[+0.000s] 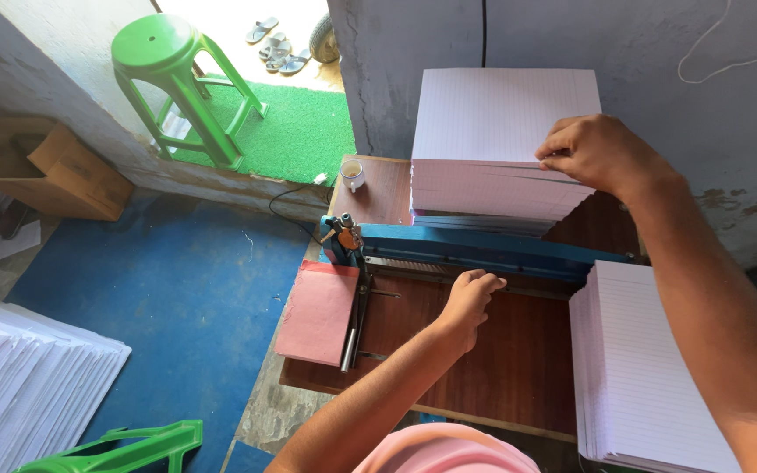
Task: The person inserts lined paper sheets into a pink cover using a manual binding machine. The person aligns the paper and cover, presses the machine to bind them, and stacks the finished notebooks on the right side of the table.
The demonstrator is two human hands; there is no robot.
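Note:
My right hand (602,153) reaches to the tall stack of ruled white paper (497,131) at the back of the wooden table and pinches the right edge of its top sheets. My left hand (470,293) rests with curled fingers on the brown tabletop (484,359), just in front of the blue bar of the paper-cutting machine (484,245). It holds nothing that I can see. A second stack of ruled paper (641,368) lies at the right, under my right forearm.
A pink pad (317,311) lies at the table's left end beside the machine's hinge. A small white cup (353,173) stands at the back left corner. On the blue floor are a green stool (181,83), a cardboard box (41,166) and more paper stacks (28,385).

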